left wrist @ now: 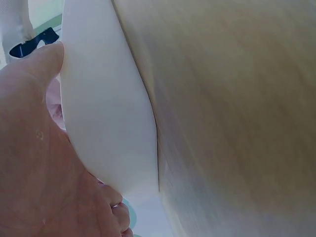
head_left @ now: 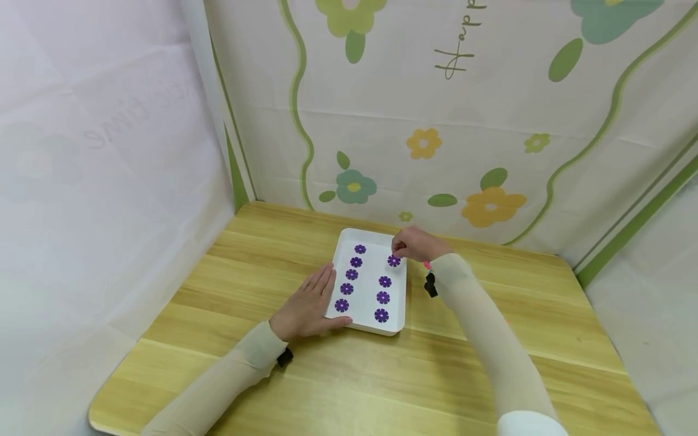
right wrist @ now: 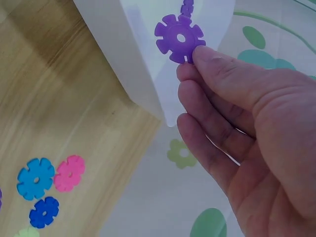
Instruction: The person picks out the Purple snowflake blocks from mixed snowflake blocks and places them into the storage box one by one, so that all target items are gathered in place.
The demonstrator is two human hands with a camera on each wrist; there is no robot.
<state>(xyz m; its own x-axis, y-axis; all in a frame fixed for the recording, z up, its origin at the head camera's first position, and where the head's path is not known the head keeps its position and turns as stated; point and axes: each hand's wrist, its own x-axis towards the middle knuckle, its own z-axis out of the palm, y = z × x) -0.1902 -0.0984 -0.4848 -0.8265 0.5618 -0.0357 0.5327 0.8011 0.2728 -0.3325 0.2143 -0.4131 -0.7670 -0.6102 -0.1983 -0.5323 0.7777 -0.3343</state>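
Note:
A white tray [head_left: 365,297] lies on the wooden table, holding purple flower-shaped notched plastic discs in two columns. Several discs form the left column [head_left: 346,289]; on the right are three more [head_left: 383,298], nearer the person. With straight fingers, my left hand [head_left: 308,307] rests along the tray's left side, its thumb on the near edge. My right hand [head_left: 418,244] is over the far right part of the tray. Between thumb and index finger it pinches a purple disc [right wrist: 170,40], seen face-on in the right wrist view. Whether that disc touches the tray floor, I cannot tell.
Right of the tray, on the table, lie loose notched discs: a light blue one [right wrist: 26,180], a pink one [right wrist: 64,182] and a dark blue one [right wrist: 37,217]. A flower-printed cloth [head_left: 382,91] hangs behind the table.

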